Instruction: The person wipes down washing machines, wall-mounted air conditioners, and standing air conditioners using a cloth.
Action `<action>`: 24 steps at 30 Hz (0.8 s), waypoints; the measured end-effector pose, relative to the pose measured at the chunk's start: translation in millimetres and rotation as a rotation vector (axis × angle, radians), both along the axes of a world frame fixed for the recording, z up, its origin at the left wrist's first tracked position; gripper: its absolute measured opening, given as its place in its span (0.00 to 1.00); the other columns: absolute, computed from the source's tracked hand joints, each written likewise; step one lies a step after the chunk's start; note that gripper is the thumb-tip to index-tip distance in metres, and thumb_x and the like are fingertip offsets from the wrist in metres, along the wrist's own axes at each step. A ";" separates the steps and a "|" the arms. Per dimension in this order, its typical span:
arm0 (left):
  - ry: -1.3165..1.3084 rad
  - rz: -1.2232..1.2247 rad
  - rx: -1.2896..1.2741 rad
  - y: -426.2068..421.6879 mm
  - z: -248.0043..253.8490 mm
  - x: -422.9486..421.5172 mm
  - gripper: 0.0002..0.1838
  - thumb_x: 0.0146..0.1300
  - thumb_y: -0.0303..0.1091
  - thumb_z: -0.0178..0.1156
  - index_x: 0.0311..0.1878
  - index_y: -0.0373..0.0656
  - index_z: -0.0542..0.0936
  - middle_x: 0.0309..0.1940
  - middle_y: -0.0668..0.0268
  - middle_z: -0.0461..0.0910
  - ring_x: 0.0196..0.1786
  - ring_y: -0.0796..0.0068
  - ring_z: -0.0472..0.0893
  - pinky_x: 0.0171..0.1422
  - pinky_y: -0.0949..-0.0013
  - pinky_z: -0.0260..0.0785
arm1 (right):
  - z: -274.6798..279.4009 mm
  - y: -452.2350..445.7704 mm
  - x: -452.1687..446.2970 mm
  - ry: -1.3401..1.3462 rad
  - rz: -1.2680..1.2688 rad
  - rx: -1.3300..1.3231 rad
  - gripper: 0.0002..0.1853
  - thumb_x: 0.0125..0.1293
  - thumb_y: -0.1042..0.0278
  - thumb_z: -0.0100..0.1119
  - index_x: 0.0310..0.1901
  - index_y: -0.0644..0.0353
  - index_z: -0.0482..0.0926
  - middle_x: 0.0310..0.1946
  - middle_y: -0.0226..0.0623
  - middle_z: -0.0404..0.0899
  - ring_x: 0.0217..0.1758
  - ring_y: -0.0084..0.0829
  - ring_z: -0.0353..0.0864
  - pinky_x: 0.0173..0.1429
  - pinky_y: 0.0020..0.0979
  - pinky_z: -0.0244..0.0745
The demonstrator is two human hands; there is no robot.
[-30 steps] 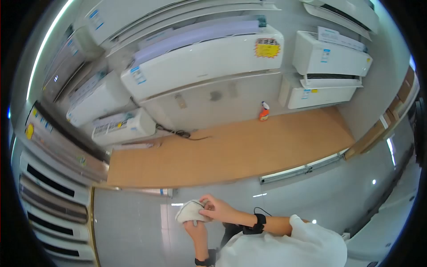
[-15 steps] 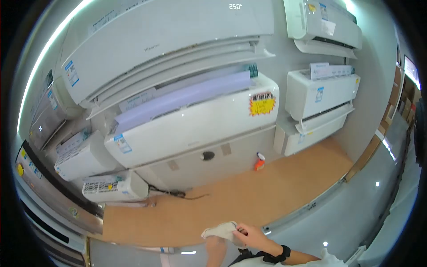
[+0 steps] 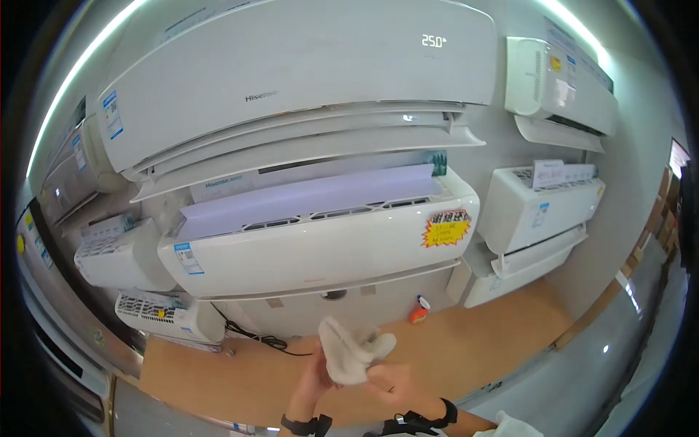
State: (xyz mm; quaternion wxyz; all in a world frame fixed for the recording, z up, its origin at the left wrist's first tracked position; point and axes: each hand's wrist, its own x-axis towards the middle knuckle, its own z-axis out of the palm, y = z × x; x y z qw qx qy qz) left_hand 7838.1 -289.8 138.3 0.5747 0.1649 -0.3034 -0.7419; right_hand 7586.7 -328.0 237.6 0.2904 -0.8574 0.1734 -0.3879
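A folded white cloth [image 3: 348,355] is held up between both hands, in front of the wooden counter [image 3: 255,390]. My left hand [image 3: 314,377] grips its left side from below, the fingers mostly behind the fabric. On the lower right, my right hand [image 3: 393,384] has its fingers closed on the cloth's edge, slightly blurred. Both wrists wear black bands. Beyond the cloth, an orange spray bottle [image 3: 419,310] with a white and blue head stands at the back of the counter.
White wall air conditioners hang above, including a large one [image 3: 313,65] reading 25.0 and another [image 3: 328,251] with a yellow price tag. A black cable [image 3: 266,340] lies at the counter's back left. Grey floor [image 3: 582,364] shows at the right.
The view has tilted up toward the wall units. Both hands have risen with the cloth from over the floor to before the counter, and the cloth is now folded differently.
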 end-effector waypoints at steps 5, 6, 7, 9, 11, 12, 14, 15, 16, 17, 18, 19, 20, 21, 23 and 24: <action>-0.432 0.294 0.425 -9.6 6.6 -43.0 0.39 0.78 0.71 0.40 0.72 0.46 0.72 0.62 0.70 0.79 0.56 0.74 0.82 0.40 0.68 0.79 | -26.8 -31.8 1.5 -0.003 0.251 -0.064 0.06 0.71 0.69 0.66 0.45 0.61 0.84 0.32 0.42 0.85 0.32 0.39 0.86 0.40 0.37 0.81; -0.369 0.298 0.460 -9.8 -0.5 -39.8 0.34 0.83 0.59 0.44 0.78 0.44 0.67 0.68 0.59 0.77 0.70 0.62 0.77 0.75 0.62 0.71 | -40.2 -36.6 -3.0 0.058 0.261 -0.077 0.05 0.70 0.71 0.66 0.44 0.61 0.84 0.32 0.41 0.85 0.33 0.38 0.87 0.40 0.37 0.81; -0.559 0.313 0.464 -9.9 -7.5 -40.4 0.32 0.83 0.58 0.43 0.75 0.43 0.70 0.65 0.60 0.79 0.65 0.62 0.80 0.69 0.62 0.74 | -58.0 -40.5 -7.6 0.046 0.274 -0.037 0.05 0.68 0.70 0.66 0.43 0.60 0.84 0.35 0.44 0.84 0.37 0.42 0.86 0.44 0.41 0.80; -0.947 0.347 0.460 -15.2 -20.0 -41.7 0.29 0.84 0.56 0.43 0.69 0.43 0.75 0.57 0.60 0.84 0.54 0.63 0.86 0.57 0.61 0.81 | -80.7 -55.2 -11.4 0.015 0.298 0.032 0.07 0.63 0.68 0.67 0.42 0.57 0.83 0.42 0.49 0.83 0.46 0.48 0.83 0.51 0.49 0.78; -1.175 0.205 0.429 -22.9 -59.5 -35.3 0.30 0.80 0.58 0.48 0.63 0.39 0.78 0.45 0.59 0.86 0.40 0.64 0.86 0.44 0.59 0.79 | -77.3 -58.3 -19.8 0.044 0.277 0.094 0.07 0.64 0.69 0.66 0.43 0.59 0.83 0.41 0.47 0.83 0.43 0.50 0.83 0.49 0.46 0.78; -1.284 0.118 0.420 -22.5 -62.8 -35.3 0.31 0.78 0.59 0.50 0.60 0.37 0.80 0.38 0.59 0.87 0.32 0.65 0.86 0.38 0.58 0.79 | -68.2 -55.4 -22.2 0.049 0.251 0.169 0.07 0.65 0.69 0.65 0.43 0.60 0.83 0.41 0.47 0.84 0.43 0.50 0.83 0.48 0.46 0.78; -1.444 0.049 0.491 -17.9 -52.6 -35.0 0.28 0.77 0.56 0.52 0.50 0.36 0.83 0.32 0.58 0.85 0.32 0.65 0.86 0.37 0.60 0.77 | -71.6 -50.8 -24.3 0.043 0.156 0.299 0.09 0.67 0.67 0.65 0.44 0.61 0.83 0.41 0.47 0.84 0.42 0.49 0.84 0.48 0.45 0.78; -1.516 0.017 0.520 -18.3 -40.2 -36.7 0.27 0.76 0.55 0.52 0.45 0.36 0.85 0.29 0.58 0.84 0.32 0.66 0.86 0.36 0.60 0.77 | -84.4 -52.9 -22.0 0.030 0.087 0.344 0.10 0.68 0.66 0.65 0.46 0.62 0.82 0.41 0.47 0.85 0.41 0.49 0.84 0.48 0.44 0.79; -1.586 0.121 0.519 -19.0 -28.9 -36.9 0.26 0.76 0.53 0.53 0.41 0.36 0.84 0.27 0.57 0.83 0.32 0.66 0.86 0.36 0.60 0.76 | -86.1 -55.9 -20.3 0.019 0.017 0.378 0.12 0.69 0.64 0.64 0.48 0.63 0.82 0.41 0.47 0.85 0.41 0.48 0.84 0.48 0.44 0.79; -1.651 0.232 0.515 -18.2 -16.6 -34.8 0.26 0.76 0.52 0.53 0.38 0.36 0.84 0.25 0.57 0.82 0.31 0.66 0.85 0.36 0.59 0.76 | -84.4 -58.0 -21.2 -0.011 -0.002 0.468 0.10 0.71 0.66 0.64 0.47 0.63 0.82 0.39 0.44 0.85 0.39 0.42 0.85 0.46 0.41 0.80; -1.713 0.345 0.514 -17.2 -4.1 -30.7 0.26 0.76 0.50 0.53 0.34 0.35 0.84 0.23 0.57 0.81 0.31 0.66 0.85 0.36 0.59 0.76 | -75.2 -58.5 -20.3 -0.042 -0.020 0.559 0.08 0.73 0.68 0.64 0.46 0.63 0.82 0.37 0.41 0.86 0.37 0.36 0.86 0.44 0.37 0.81; -1.615 0.452 0.511 -16.8 8.3 -23.6 0.26 0.77 0.50 0.52 0.33 0.35 0.83 0.24 0.56 0.82 0.31 0.66 0.86 0.36 0.60 0.76 | -66.8 -59.0 -17.0 -0.073 -0.039 0.650 0.06 0.75 0.70 0.63 0.45 0.64 0.83 0.35 0.38 0.86 0.35 0.31 0.87 0.42 0.34 0.82; -1.504 0.512 0.514 -18.6 31.7 -15.7 0.27 0.79 0.50 0.52 0.34 0.34 0.83 0.25 0.55 0.83 0.31 0.66 0.86 0.37 0.61 0.76 | -60.8 -61.1 -10.0 -0.100 -0.083 0.708 0.06 0.75 0.70 0.62 0.45 0.65 0.82 0.36 0.38 0.87 0.36 0.29 0.87 0.43 0.33 0.82; -1.391 0.570 0.513 -20.4 55.1 -7.8 0.27 0.80 0.50 0.51 0.35 0.34 0.82 0.26 0.55 0.84 0.32 0.67 0.87 0.38 0.63 0.76 | -56.3 -63.8 -1.2 -0.126 -0.129 0.767 0.07 0.76 0.70 0.62 0.46 0.66 0.82 0.36 0.37 0.87 0.37 0.28 0.87 0.43 0.33 0.82; -1.057 0.682 0.354 -32.4 106.2 8.2 0.26 0.82 0.50 0.50 0.43 0.32 0.81 0.31 0.56 0.85 0.33 0.68 0.87 0.42 0.67 0.79 | -61.3 -83.7 16.4 -0.222 -0.185 0.619 0.08 0.76 0.71 0.61 0.47 0.68 0.80 0.36 0.37 0.87 0.37 0.28 0.87 0.44 0.31 0.82; -0.845 0.771 0.198 -36.9 124.5 14.9 0.26 0.83 0.50 0.50 0.49 0.31 0.80 0.34 0.57 0.86 0.34 0.69 0.87 0.44 0.69 0.80 | -68.8 -99.7 27.0 -0.289 -0.188 0.416 0.08 0.76 0.71 0.62 0.49 0.68 0.80 0.35 0.37 0.87 0.36 0.29 0.87 0.45 0.30 0.81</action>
